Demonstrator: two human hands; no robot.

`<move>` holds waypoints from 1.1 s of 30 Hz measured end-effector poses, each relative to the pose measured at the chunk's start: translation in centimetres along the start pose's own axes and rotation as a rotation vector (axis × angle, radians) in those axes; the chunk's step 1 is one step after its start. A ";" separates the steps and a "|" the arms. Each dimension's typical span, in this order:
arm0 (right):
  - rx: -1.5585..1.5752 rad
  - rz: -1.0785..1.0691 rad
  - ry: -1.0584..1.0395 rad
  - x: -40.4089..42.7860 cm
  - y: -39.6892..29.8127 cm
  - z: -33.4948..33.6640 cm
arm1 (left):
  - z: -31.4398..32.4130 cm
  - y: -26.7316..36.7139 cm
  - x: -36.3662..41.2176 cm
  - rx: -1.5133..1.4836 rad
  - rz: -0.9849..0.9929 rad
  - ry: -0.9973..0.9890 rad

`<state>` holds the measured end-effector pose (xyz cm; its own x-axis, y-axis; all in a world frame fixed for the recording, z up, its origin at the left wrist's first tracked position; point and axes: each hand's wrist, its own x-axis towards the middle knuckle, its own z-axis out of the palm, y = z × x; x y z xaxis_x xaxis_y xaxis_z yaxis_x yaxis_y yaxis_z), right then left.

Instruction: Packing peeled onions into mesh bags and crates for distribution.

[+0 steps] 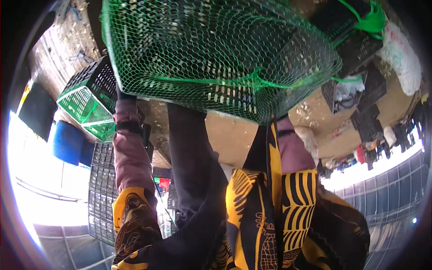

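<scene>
A black plastic crate covered with green netting (216,50) fills the top of the head view, tilted, with its slotted walls showing through the mesh. Both of my arms reach up to it, in mauve sleeves with dark wrist bands. The left sleeve (130,155) ends at the crate's lower left corner, where a small dark part, perhaps a glove, shows. The right sleeve (293,152) goes behind its lower right edge. The crate hides my hands, so their grip cannot be seen. A bunched strand of green net (258,79) runs across the mesh.
A netted crate (89,98) lies at left above stacked black crates (101,192); a blue barrel (67,141) is beyond. At right are dark crates, one holding clear plastic (349,89), and a white sack (400,57). Debris lies on the brown floor (229,135).
</scene>
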<state>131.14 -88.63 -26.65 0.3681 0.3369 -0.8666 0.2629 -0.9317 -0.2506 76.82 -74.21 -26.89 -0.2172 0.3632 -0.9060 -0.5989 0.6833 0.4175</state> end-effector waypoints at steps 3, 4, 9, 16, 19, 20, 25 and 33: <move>0.021 -0.027 -0.029 -0.3 -0.5 -1.2 | -0.4 1.2 -2.7 0.520 0.160 -0.039; 0.024 -0.038 -0.040 -0.7 -0.9 -1.8 | -0.5 1.6 -4.3 0.975 0.228 -0.074; 0.265 -0.016 -0.207 -1.4 -7.2 -5.7 | 4.6 -2.0 -9.6 1.737 0.690 0.019; -0.195 -0.437 -0.302 -4.6 -17.6 -9.5 | 8.6 -3.8 -11.5 -0.117 0.129 0.098; -0.096 -0.337 -0.257 -10.3 -19.6 -7.3 | 5.1 -1.0 -16.3 -0.196 0.226 0.096; -0.016 -0.262 -0.278 -12.3 -20.3 -5.7 | 2.8 0.0 -17.8 0.003 0.312 0.128; -0.099 -0.383 -0.481 -20.1 -26.2 11.9 | -11.4 4.8 -25.5 -0.200 0.497 0.396; -0.400 -0.660 -1.026 -30.9 -29.6 45.4 | -19.3 4.5 -28.6 -0.569 0.333 0.434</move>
<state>71.50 -77.66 -12.01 -0.7388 0.2925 -0.6071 0.4457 -0.4636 -0.7658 65.42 -93.73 -0.43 -0.6658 0.1322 -0.7343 -0.7264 0.1101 0.6784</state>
